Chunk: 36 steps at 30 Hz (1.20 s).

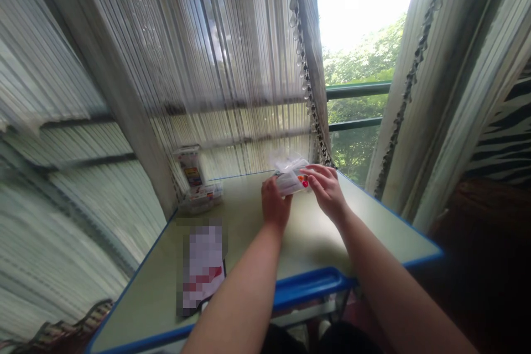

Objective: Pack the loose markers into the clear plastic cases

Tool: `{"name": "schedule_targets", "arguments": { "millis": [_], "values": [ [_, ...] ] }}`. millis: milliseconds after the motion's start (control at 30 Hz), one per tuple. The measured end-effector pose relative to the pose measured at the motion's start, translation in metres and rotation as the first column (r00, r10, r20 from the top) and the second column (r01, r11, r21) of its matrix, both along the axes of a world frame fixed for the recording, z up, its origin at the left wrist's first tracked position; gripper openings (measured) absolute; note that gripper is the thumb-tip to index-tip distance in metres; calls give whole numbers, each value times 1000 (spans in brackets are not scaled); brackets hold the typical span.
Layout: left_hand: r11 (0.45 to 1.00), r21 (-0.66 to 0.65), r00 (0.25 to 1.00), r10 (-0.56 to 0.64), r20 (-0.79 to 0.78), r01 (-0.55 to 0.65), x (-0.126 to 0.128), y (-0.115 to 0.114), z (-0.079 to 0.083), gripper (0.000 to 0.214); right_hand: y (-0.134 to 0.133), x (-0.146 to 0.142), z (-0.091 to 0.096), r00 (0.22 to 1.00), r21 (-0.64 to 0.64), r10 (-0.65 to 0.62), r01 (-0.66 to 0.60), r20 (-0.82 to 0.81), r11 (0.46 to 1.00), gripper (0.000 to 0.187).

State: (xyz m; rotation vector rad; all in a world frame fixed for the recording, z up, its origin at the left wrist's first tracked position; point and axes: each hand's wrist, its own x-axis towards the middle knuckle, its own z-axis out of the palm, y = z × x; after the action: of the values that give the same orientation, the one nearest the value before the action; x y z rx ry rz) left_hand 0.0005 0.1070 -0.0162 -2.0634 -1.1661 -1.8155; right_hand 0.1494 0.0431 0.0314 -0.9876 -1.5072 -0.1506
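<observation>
Over the far part of the table, my left hand (276,199) grips a clear plastic package (290,181) at its left end. The package has a pale body, crinkled see-through film on top, and small red and orange spots near its right end. My right hand (327,189) is at that right end, thumb and fingers bent around its edge as if pinching it. The fingertips partly hide the package, and its exact contents are too blurred to make out.
On the table (244,232) at the back left lies a flat clear box (201,199), with an upright clear container (191,166) behind it. A pixelated flat device (203,265) lies left of my forearm. A blue tray edge (311,287) runs along the front. String curtains (232,66) hang behind.
</observation>
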Motion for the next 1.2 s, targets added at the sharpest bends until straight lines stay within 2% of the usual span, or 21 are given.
{"name": "schedule_targets", "arguments": {
  "millis": [133, 333, 833, 967, 1033, 1100, 1200],
  "values": [
    [1000, 11, 1000, 7, -22, -6, 1, 0, -1, 55, -2, 1, 2, 999, 26, -8, 8, -34, 1000, 30],
    [1000, 0, 1000, 5, -17, -5, 0, 2, -3, 50, -2, -1, 4, 1000, 25, -9, 9, -8, 1000, 21],
    [1000, -5, 1000, -13, -19, 13, 2, 0, -1, 50, -2, 0, 3, 997, 11, -2, 2, -79, 1000, 27],
    [1000, -14, 1000, 1, 19, -1, 2, -1, 0, 51, 5, 4, -2, 981, 26, -33, 39, -190, 999, 28],
    [999, -29, 999, 22, 47, -20, 2, -1, 0, 52, 13, 9, -7, 955, -7, -99, 101, -279, 995, 29],
    [998, -52, 996, 39, 75, -35, 1, 0, 1, 52, 23, 13, -13, 937, -91, -184, 164, -296, 982, 30],
    [995, -93, 991, 34, 128, -22, 0, 2, 4, 49, 35, 16, -24, 960, -240, -256, 225, -111, 945, 33]
  ]
}}
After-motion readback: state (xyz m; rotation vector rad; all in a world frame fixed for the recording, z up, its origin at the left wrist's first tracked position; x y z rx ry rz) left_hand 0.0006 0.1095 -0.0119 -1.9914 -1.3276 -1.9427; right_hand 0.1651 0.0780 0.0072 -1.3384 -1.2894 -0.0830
